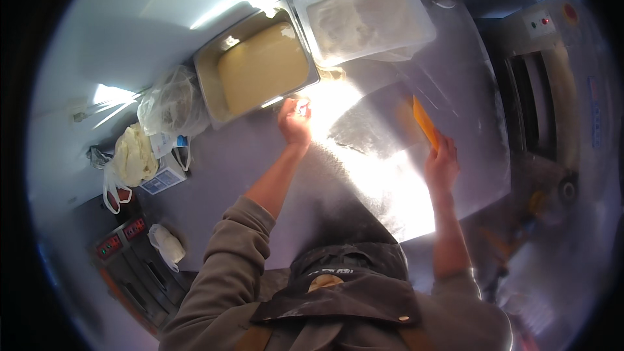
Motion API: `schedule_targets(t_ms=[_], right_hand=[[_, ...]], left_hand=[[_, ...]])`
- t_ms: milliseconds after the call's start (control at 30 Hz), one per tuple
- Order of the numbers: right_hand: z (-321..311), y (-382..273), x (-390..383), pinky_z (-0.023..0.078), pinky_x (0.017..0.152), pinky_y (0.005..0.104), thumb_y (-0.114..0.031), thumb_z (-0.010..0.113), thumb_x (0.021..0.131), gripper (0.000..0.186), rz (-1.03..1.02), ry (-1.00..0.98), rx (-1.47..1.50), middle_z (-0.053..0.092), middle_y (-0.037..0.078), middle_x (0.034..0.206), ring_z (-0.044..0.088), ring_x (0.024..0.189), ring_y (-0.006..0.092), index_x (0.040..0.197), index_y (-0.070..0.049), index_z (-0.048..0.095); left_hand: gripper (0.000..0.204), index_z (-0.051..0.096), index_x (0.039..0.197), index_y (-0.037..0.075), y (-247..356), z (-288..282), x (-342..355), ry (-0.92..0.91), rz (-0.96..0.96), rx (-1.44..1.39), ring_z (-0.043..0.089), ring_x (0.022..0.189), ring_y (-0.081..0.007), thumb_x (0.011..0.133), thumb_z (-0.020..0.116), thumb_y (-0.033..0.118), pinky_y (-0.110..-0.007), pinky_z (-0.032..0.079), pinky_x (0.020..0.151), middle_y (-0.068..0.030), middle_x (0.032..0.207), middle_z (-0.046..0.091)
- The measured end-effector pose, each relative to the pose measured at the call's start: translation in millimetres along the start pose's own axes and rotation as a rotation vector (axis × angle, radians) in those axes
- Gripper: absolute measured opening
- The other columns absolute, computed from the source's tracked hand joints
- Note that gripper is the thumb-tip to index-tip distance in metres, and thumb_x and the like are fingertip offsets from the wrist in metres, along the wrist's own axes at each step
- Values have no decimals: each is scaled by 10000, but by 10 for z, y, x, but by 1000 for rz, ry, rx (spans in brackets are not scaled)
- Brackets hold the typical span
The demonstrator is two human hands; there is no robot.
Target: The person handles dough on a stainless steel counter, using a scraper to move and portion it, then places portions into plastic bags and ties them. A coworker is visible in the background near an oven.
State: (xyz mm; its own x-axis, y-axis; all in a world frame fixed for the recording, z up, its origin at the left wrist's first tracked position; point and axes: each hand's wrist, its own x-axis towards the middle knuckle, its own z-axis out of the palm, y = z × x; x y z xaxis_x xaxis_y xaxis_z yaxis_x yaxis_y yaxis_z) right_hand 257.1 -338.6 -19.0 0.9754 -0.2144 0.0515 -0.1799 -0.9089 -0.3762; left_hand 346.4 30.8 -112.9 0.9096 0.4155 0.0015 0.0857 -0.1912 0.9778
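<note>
A person's right hand (442,162) is closed around the lower end of a flat orange scraper (424,123), its fingers pressed together along the tool; hand and scraper are to the right of and below a deep metal tub (208,84), well apart from it. The scraper's left side smears into a blurred orange patch, so its exact outline is hard to make out, as is whether its edge touches the table. The left hand (296,123), just below the tub's lower right corner, has its fingers curled in; strong glare whitens the fingertips, and I cannot tell whether they pinch anything. Inside the tub is a smooth tan mass (265,62). Close against the tub's right side stands a translucent plastic bin (426,26) holding something pale whose texture is unclear. Below the tub spreads a grey table (478,123), its middle partly lost in bright sunlight. To the tub's left sits a crumpled clear bag (175,104), and farther down that way a blue-and-white box (164,175), partly covered by bags. Far to the tub's right, a machine (575,101) runs into the dark lens rim. Nearest the viewer, well below the tub, a dark apron (351,305) is cut off by the lower edge.
</note>
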Motion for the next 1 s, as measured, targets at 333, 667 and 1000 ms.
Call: schedule_targets(t_ms=[333, 667, 1000], right_hand=[[-143, -8, -113, 574, 898, 464, -19, 639, 928, 436, 77, 60, 93, 685, 106, 1196, 674, 1067, 354, 1352, -124, 647], [-251, 251, -544, 512, 856, 375, -265, 624, 1002, 387, 700, -54, 891, 694, 130, 1062, 641, 963, 221, 1243, 38, 633], [-85, 356, -1069, 522, 823, 345, -262, 642, 1007, 376, 805, 20, 1043, 697, 92, 1060, 638, 942, 190, 1262, 15, 643]], left_hand=[[61, 647, 910, 46, 479, 596, -16, -135, 378, 529, 655, 744, -249, 929, 679, 96, -377, 528, 699, -93, 888, 655], [53, 680, 950, 86, 885, 2166, 268, -360, 513, 636, 685, 911, -367, 924, 655, 125, -474, 542, 786, -121, 941, 703], [42, 700, 869, 152, 544, 2487, 466, -284, 689, 619, 694, 825, -326, 848, 727, 128, -455, 545, 706, -53, 881, 718]])
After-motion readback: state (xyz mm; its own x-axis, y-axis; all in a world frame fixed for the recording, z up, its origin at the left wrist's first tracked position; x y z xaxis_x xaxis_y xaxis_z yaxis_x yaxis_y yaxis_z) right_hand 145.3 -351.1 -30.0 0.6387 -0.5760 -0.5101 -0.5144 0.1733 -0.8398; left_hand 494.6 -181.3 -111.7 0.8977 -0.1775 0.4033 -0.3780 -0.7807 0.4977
